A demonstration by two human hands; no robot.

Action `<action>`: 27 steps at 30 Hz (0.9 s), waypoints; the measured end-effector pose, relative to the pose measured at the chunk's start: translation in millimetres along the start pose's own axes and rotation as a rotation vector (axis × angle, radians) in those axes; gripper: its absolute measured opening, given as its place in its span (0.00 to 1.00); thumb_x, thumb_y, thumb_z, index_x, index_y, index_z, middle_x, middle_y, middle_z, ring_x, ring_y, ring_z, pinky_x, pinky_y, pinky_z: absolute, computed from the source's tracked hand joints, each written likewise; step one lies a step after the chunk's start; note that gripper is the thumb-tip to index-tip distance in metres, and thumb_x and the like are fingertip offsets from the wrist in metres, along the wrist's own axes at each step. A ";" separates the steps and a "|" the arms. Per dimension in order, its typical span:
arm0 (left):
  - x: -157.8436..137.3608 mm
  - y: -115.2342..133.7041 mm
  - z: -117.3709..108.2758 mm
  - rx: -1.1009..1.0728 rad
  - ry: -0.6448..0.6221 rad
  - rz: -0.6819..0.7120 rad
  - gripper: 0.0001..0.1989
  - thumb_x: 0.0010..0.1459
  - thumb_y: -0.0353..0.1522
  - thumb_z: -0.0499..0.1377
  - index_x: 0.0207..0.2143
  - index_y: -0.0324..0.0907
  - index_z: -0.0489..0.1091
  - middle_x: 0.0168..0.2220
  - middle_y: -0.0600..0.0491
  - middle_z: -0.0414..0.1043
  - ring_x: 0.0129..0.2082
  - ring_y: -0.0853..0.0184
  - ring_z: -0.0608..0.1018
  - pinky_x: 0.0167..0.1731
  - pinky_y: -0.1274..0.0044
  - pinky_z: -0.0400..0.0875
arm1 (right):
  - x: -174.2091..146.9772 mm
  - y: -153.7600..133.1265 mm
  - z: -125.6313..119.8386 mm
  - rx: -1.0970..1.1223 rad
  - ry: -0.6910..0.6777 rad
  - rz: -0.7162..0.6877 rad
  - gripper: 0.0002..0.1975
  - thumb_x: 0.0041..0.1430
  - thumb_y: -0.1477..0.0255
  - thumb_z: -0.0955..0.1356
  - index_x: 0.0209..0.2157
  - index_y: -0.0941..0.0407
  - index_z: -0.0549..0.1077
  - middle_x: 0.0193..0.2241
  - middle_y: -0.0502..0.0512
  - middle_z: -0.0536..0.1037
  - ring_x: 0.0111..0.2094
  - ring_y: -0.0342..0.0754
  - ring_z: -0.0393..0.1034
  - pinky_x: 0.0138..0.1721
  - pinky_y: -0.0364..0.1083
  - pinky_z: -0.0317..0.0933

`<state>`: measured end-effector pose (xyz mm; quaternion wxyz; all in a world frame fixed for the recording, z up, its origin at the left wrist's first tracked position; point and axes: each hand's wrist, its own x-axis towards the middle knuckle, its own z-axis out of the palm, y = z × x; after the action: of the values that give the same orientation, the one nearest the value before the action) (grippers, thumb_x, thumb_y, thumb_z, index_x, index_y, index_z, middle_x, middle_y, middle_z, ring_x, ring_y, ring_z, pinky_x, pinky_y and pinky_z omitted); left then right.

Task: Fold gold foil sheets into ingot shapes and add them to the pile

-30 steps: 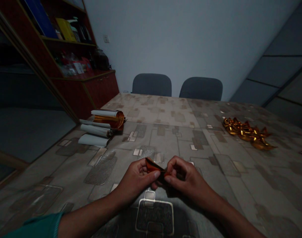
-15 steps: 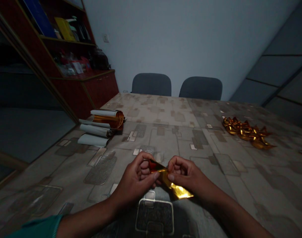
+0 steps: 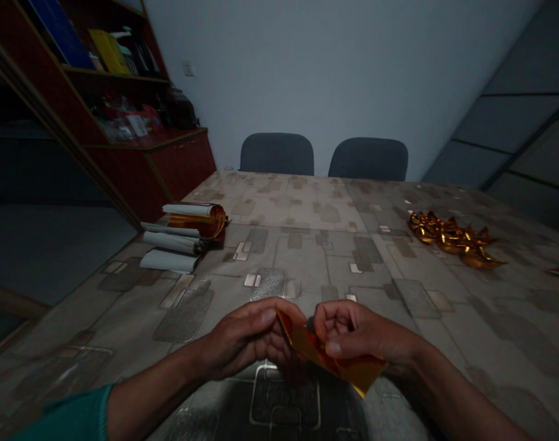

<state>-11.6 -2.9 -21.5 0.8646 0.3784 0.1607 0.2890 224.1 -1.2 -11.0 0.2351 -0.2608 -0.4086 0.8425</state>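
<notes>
A folded piece of gold foil paper is held between my two hands, above the near part of the table. My right hand pinches it along its upper edge, thumb in front and fingers curled. At the paper's left end is my left hand, its thumb against the pointed edge and its fingers reaching behind. The paper slopes down to the right and hides part of the left fingers. Several shiny gold folded foil pieces sit in a cluster at the right of the table.
On the left of the patterned tablecloth lies a stack of bent gold and white paper sheets. Two grey chairs stand at the far edge before the wall. A red-brown cabinet with filled shelves is at the back left.
The foil paper has come nearer and turned, showing a long fold. My left fingers have straightened out behind its left end, while my right hand still pinches it.
</notes>
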 end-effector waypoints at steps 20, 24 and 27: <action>8.0 -6.3 1.2 0.325 0.072 -0.113 0.13 0.50 0.40 0.70 0.28 0.38 0.79 0.30 0.51 0.78 0.28 0.70 0.76 0.32 0.78 0.69 | 3.1 0.0 2.1 -0.153 -0.009 0.135 0.09 0.43 0.80 0.75 0.28 0.60 0.73 0.17 0.41 0.71 0.15 0.32 0.57 0.17 0.34 0.50; 8.6 -7.6 3.0 0.337 0.147 -0.163 0.12 0.48 0.39 0.70 0.27 0.39 0.79 0.28 0.53 0.78 0.27 0.71 0.76 0.31 0.80 0.68 | 1.5 -0.1 3.0 -0.146 0.013 0.142 0.10 0.42 0.79 0.75 0.29 0.59 0.73 0.18 0.41 0.71 0.16 0.33 0.57 0.17 0.34 0.49; 8.1 -8.0 3.2 0.337 0.169 -0.176 0.09 0.49 0.35 0.70 0.27 0.38 0.78 0.27 0.53 0.77 0.27 0.72 0.76 0.30 0.81 0.67 | 0.1 0.0 1.5 -0.118 0.011 0.138 0.12 0.42 0.77 0.77 0.30 0.59 0.74 0.19 0.41 0.72 0.16 0.33 0.58 0.17 0.34 0.50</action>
<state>-0.7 -4.0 -25.8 0.7943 0.4768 0.3112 0.2120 223.0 -2.0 -10.2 0.1628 -0.3064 -0.4371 0.8298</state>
